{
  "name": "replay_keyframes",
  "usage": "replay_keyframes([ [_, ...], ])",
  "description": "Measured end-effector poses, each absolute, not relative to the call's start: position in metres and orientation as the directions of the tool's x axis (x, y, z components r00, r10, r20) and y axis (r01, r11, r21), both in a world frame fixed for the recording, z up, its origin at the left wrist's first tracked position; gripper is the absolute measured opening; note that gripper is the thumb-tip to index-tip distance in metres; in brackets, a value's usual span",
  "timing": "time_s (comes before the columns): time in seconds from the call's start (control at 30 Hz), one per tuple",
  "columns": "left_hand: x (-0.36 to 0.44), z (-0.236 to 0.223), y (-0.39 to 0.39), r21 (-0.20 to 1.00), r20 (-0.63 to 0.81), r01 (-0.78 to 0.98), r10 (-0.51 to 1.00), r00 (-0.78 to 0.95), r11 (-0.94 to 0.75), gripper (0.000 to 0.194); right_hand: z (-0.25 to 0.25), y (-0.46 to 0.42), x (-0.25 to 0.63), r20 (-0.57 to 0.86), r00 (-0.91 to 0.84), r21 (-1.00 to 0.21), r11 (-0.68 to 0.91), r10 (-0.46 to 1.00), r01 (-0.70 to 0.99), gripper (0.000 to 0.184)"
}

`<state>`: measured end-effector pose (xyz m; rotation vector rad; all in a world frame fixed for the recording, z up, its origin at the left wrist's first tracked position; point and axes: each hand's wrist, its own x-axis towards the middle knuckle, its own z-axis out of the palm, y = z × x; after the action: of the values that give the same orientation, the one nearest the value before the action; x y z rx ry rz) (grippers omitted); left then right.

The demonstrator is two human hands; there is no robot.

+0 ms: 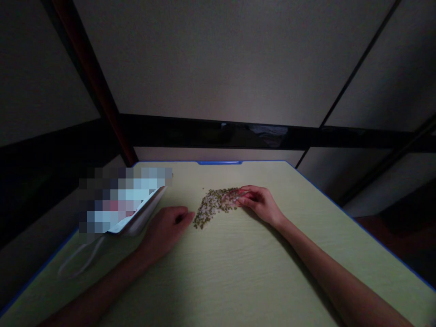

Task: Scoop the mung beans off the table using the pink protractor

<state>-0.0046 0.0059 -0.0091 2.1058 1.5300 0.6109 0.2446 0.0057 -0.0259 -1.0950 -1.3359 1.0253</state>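
Note:
A loose pile of small green and whitish grains (207,204) is spread on the pale table, mixed together. My right hand (260,202) is at the pile's right end, thumb and fingers pinched around a clear, pinkish object (232,199). Its kind is hard to make out in the dim light. At the left edge of the grains, my left hand (166,229) rests low over the table with its fingers curled in. The thumb side points at the pile, and whatever the curled fingers may hold is hidden.
On the left of the table (238,272) stands a lit tablet-like screen (129,206), tilted in a pale case with a strap (81,259). A blue handle (220,162) sits on the table's blue far edge. Cabinet panels (218,59) rise close behind.

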Motion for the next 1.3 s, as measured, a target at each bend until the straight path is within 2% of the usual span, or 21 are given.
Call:
replay_keyframes([
  [0.43,-0.003,-0.008,0.006,0.619,0.080,0.741,0.960,0.270,-0.260,0.035,-0.027,0.003,0.237,0.195,-0.135,-0.980,0.200,0.972,0.026,0.029],
  [1.03,-0.003,-0.010,0.005,0.614,0.098,0.740,0.957,0.273,-0.274,0.035,-0.027,-0.005,0.213,0.216,-0.230,-0.974,0.227,0.949,0.020,0.021],
  [1.3,-0.004,-0.011,0.009,0.690,0.108,0.677,0.961,0.253,-0.256,0.034,-0.028,-0.006,0.205,0.219,-0.222,-0.971,0.235,0.950,0.048,0.021],
])
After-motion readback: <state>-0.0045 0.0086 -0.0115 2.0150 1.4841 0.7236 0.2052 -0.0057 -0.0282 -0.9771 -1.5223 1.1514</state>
